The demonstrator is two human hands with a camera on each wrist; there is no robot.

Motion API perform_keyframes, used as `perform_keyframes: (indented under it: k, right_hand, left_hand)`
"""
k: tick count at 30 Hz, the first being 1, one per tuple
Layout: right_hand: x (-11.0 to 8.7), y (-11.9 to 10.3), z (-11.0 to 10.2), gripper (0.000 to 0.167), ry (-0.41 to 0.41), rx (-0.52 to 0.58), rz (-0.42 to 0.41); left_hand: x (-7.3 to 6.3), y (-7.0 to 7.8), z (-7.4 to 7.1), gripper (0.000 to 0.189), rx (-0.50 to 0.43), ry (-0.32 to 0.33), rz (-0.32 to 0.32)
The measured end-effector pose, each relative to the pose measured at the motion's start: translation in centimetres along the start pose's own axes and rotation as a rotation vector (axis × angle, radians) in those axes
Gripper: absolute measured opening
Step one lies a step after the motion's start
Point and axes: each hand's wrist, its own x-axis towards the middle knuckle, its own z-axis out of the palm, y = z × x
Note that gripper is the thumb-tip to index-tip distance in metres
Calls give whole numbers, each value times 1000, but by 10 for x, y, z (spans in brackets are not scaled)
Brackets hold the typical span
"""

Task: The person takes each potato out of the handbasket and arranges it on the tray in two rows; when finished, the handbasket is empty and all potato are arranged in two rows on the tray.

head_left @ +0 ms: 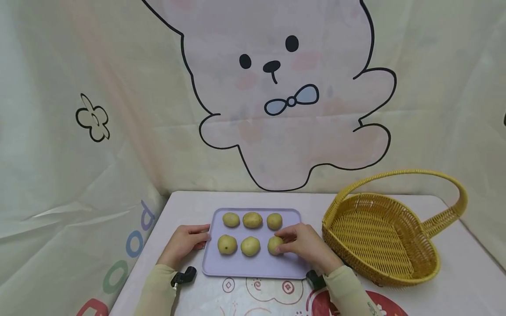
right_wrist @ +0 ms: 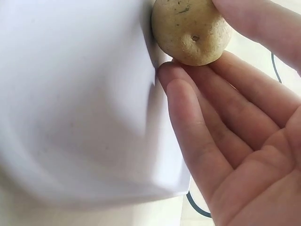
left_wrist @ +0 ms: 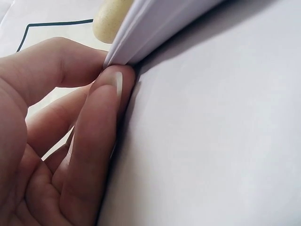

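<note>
Two rows of potatoes, three in each, lie on a lavender tray (head_left: pixel 253 269). At the near right end of the tray, my right hand (head_left: pixel 306 245) holds a potato (head_left: pixel 274 245) between thumb and fingers. The right wrist view has this potato (right_wrist: pixel 190 33) close against the tray surface (right_wrist: pixel 80 94), with the fingertips along its side. My left hand (head_left: pixel 182 243) is at the tray's left edge. In the left wrist view its thumb and forefinger pinch the tray rim (left_wrist: pixel 129 42), and part of one potato (left_wrist: pixel 110 21) shows beyond.
A yellow woven basket (head_left: pixel 379 237) with a tall handle stands right of the tray, close to my right forearm. The white table (head_left: pixel 189 202) meets a cloth backdrop (head_left: pixel 276 145) with a cartoon bear behind it. Red and white printing (head_left: pixel 272 289) marks the tabletop in front.
</note>
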Motion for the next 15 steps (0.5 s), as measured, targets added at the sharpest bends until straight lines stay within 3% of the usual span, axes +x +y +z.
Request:
perform_keyframes:
  k: [6,15]
  right_hand:
    - [0,-1,-2,47,-3,37,20]
    - [2,-1,-4,46,-25,-26,-35]
  left_hand:
    - [0,1,-1,42,-2,5,-5]
    - [-1,-4,-4,43,-4,13,-18]
